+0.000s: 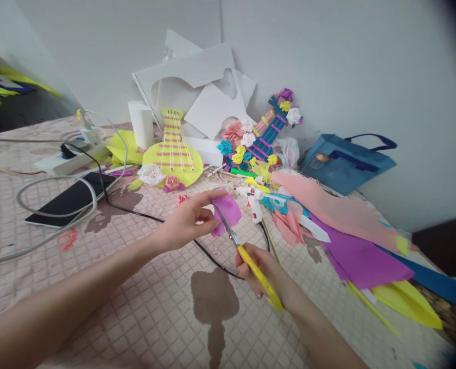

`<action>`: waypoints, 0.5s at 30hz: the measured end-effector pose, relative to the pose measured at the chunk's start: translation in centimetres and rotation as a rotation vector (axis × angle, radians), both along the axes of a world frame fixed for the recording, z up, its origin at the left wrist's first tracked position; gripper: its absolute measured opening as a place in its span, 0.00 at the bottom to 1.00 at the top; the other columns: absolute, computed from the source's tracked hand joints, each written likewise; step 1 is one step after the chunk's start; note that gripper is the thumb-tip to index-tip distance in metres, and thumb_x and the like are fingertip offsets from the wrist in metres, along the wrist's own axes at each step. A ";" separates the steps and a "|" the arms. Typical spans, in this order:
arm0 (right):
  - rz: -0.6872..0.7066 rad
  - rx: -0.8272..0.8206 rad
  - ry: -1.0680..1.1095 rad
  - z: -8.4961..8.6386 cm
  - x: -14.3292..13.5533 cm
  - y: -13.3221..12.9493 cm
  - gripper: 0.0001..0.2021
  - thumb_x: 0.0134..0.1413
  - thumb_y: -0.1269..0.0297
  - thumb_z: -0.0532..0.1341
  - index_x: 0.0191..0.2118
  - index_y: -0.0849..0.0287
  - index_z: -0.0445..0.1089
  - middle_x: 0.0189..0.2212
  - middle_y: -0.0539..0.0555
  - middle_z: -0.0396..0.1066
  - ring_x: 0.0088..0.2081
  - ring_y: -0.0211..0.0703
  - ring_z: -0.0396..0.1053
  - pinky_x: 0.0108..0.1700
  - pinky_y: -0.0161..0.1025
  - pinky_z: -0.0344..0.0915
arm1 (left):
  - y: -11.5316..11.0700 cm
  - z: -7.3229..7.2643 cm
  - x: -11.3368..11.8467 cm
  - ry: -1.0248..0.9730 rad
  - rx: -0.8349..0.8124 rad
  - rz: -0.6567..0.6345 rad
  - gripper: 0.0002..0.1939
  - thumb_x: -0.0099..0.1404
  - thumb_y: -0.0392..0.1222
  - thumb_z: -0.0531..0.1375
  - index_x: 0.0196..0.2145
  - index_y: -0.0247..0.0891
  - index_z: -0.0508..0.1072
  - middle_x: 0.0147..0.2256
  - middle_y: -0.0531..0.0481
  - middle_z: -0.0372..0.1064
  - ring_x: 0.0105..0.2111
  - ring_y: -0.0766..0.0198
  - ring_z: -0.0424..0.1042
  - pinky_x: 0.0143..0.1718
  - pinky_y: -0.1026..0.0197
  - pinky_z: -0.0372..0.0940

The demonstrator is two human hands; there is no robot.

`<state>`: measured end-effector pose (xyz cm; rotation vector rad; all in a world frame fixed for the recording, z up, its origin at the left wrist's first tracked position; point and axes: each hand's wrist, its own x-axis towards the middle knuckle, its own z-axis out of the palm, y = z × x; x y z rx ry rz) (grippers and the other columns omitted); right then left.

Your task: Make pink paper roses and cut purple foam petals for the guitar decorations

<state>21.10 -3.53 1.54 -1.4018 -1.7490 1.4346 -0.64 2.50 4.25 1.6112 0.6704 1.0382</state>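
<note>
Between the thumb and fingers of my left hand (189, 221) is a piece of purple crepe paper (231, 209) with a rounded edge. My right hand (264, 271) grips the yellow handles of a pair of scissors (251, 261). Their blades lie along the purple paper, close to my left fingertips. Just beyond, a white hot glue gun (255, 205) rests on the table. Small red bits (182, 199) and a pink paper flower (173, 183) lie past my left hand.
A yellow paper guitar (174, 154) and a flower-covered blue one (268, 136) lean at the back. Crepe paper sheets (360, 251) spread on the right beside a blue bag (339, 164). A black tablet (72, 200), cables and a power strip (70, 159) occupy the left.
</note>
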 end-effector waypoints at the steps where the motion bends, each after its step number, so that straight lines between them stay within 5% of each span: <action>1: -0.012 0.001 0.001 0.2 -0.1 0.0 0.15 0.52 0.54 0.61 0.27 0.56 0.57 0.18 0.42 0.53 0.16 0.29 0.51 0.17 0.30 0.50 | 0.0 0.0 0.0 0.000 0.001 -0.002 0.29 0.61 0.32 0.60 0.59 0.37 0.59 0.36 0.48 0.67 0.27 0.69 0.68 0.27 0.65 0.65; 7: -0.030 0.003 0.019 0.6 -0.4 -0.1 0.14 0.49 0.56 0.62 0.25 0.56 0.56 0.18 0.43 0.55 0.15 0.28 0.49 0.17 0.29 0.49 | 0.1 -0.1 0.0 -0.006 0.002 -0.009 0.29 0.61 0.33 0.60 0.59 0.37 0.59 0.43 0.45 0.66 0.27 0.70 0.68 0.27 0.65 0.66; 15: -0.001 0.108 -0.011 -0.2 0.0 -0.1 0.12 0.52 0.56 0.58 0.26 0.56 0.56 0.15 0.41 0.50 0.15 0.29 0.46 0.17 0.30 0.47 | 0.1 0.0 0.0 0.020 -0.004 -0.002 0.29 0.60 0.32 0.60 0.58 0.36 0.59 0.37 0.48 0.67 0.27 0.69 0.69 0.26 0.65 0.65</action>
